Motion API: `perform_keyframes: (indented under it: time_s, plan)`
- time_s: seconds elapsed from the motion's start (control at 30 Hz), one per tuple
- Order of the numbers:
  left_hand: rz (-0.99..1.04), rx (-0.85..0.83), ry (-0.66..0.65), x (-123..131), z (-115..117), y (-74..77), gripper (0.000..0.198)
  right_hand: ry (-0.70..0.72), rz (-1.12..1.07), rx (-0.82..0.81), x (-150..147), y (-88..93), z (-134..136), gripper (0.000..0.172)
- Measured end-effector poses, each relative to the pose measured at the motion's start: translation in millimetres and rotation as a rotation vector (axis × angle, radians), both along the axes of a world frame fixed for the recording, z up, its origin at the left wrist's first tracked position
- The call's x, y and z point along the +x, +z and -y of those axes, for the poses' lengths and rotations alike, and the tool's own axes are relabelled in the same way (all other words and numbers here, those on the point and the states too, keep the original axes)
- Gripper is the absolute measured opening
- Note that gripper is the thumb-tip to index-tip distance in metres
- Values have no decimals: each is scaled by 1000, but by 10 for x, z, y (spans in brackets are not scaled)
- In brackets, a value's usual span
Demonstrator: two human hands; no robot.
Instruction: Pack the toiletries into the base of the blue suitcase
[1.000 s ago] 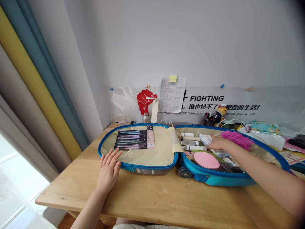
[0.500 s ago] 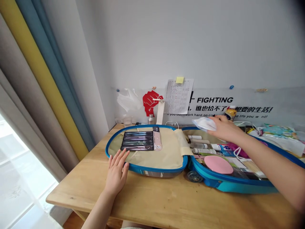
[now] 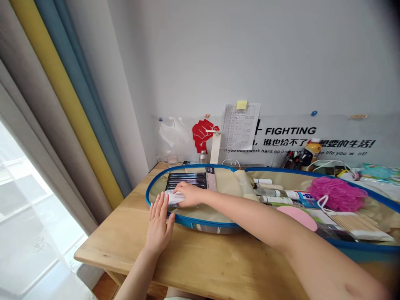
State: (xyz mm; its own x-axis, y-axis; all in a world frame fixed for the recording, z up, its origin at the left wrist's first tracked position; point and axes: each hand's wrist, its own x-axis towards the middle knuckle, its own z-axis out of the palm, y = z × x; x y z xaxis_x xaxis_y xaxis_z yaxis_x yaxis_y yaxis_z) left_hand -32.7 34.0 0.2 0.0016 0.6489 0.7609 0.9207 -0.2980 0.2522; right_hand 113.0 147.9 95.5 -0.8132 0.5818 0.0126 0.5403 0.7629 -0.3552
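My right hand (image 3: 191, 194) is closed on a small white packet (image 3: 175, 197), held over the left half of an open blue suitcase (image 3: 215, 223). Under it lies a pack of toothbrushes (image 3: 211, 177) in dark trays with a pink card end, partly covered by the hand. My left hand (image 3: 160, 223) rests with fingers stretched out on the suitcase's near left rim, its fingertips beside the packet. In the right half are white-capped bottles (image 3: 276, 200), a toothpaste tube (image 3: 298, 195), a pink oval item (image 3: 298, 217), a magenta bath puff (image 3: 339, 194) and a pack of thin wooden sticks (image 3: 359, 225).
The suitcase lies on a wooden table (image 3: 215, 260). Behind it stand a small silver bottle (image 3: 203, 157), a yellow-labelled bottle (image 3: 312, 151) and several pens (image 3: 290, 159). A lettered wall banner (image 3: 290, 141) runs along the back. Curtains (image 3: 78, 104) hang at the left.
My right hand has carried the white packet leftward from above the right half down onto the toothbrush pack. My left hand stays on the rim. The view has shifted slightly.
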Motion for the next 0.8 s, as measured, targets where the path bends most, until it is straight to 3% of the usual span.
perform_keyframes:
  time_s: [0.1,0.27,0.63,0.8]
  plan:
    - [-7,2,-5,-2,1,-1,56,94,17,-51,-50,-77,-16,67]
    - [-5,-23,1,-6,2,-6,55,170,103,-138,-10,-145,6,52]
    - [-15,-62,13,-2,-4,2,53,120,211,-212,-46,-259,46,53]
    - [-15,-65,10,-7,1,9,52,94,194,-200,-57,-134,79,56]
